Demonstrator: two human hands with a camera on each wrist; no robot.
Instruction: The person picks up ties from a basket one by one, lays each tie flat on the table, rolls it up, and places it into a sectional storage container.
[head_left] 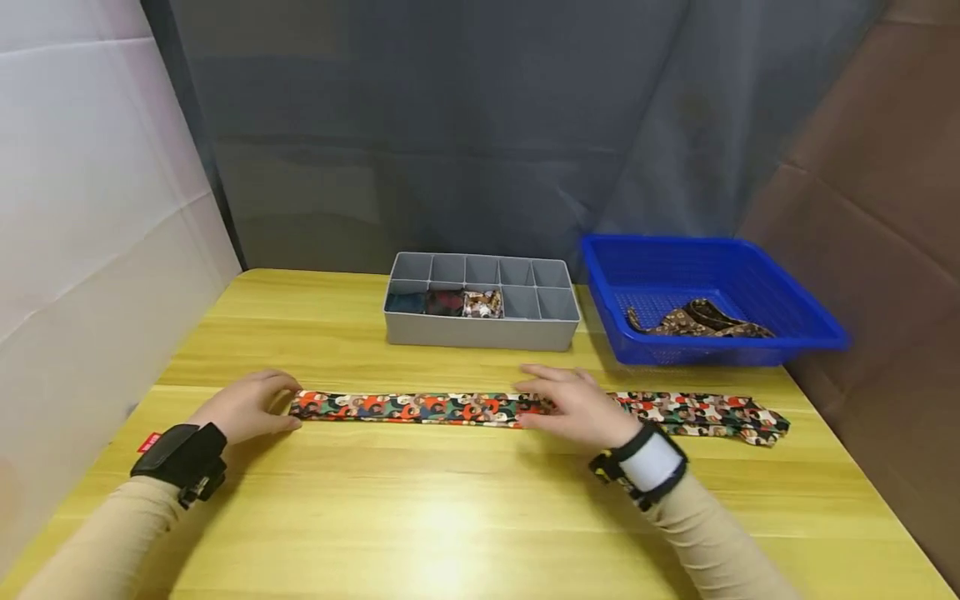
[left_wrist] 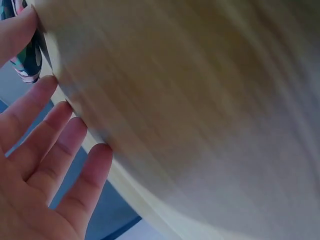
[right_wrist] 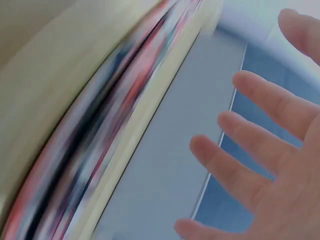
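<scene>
Our left hand (head_left: 247, 407) sits at the nine o'clock end of the patterned tie (head_left: 420, 407). Its fingers (left_wrist: 60, 137) show nearly straight and spread in the left wrist view, and the thumb touches the tie's tip; in the head view the fingers curl lightly over that end. We cannot tell whether they pinch the cloth or only rest on it. Our right hand (head_left: 577, 407) lies over the tie near its middle, its fingers (right_wrist: 260, 102) straight, spread and gripping nothing, pointing towards ten o'clock.

The tie stretches flat across the counter (head_left: 450, 517) from nine to three o'clock, its wide end (head_left: 750, 419) reaching close to the counter's three o'clock edge. Open wood lies at six o'clock from the tie, between our forearms. At twelve o'clock there is a bare strip between the tie and the grey divided box (head_left: 480, 312), which holds three rolled ties in its near row at the nine o'clock side. At about two o'clock the blue basket (head_left: 810, 329) stands just beside the box, with a brown patterned tie (head_left: 693, 321) lying inside it.

Both forearms come in from six o'clock in tan sleeves. A black strap (head_left: 183, 457) wraps the left wrist and a black and white band (head_left: 648, 462) wraps the right. Both wrist views are blurred.
</scene>
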